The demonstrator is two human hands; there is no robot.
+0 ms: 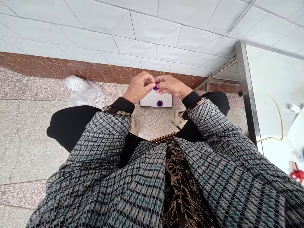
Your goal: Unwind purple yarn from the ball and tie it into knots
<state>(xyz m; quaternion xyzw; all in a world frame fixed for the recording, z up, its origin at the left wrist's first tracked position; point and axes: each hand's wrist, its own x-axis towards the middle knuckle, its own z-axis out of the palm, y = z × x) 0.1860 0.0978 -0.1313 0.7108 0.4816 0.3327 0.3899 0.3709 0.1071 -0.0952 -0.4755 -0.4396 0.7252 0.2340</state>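
Note:
My left hand (140,87) and my right hand (169,86) meet in front of me, fingers pinched together on a small purple piece (155,87) held between them. Directly below the hands, on the floor, lies a white flat box (152,99) with another small purple piece (160,103) resting on it. Both arms wear checked grey sleeves with black cuffs. I cannot make out what the purple piece is.
A clear plastic bag with white cord (84,91) lies on the speckled floor at left. A metal-edged white table (273,91) stands at right with a yellow wire (280,117) and a red item (298,174). A tiled wall rises ahead.

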